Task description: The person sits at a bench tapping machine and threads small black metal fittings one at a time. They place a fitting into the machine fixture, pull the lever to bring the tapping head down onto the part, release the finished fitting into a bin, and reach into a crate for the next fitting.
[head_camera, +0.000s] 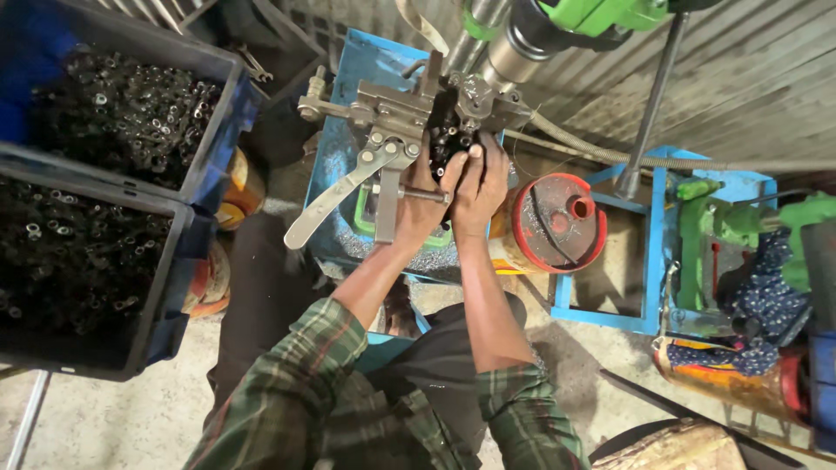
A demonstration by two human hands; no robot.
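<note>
The right hand has its fingers curled and pressed together against a cluster of small dark metal parts held in the clamp jig. The left hand lies just beside it, fingers bent up at the same cluster; whether they pinch a piece I cannot tell. Just above the fingertips stands the steel spindle of a green drill press. Left of the fingers and below them hangs the jig's long grey lever. Right of the right hand sits a round red-rimmed can. Far to the left, two dark crates hold many small metal rings.
</note>
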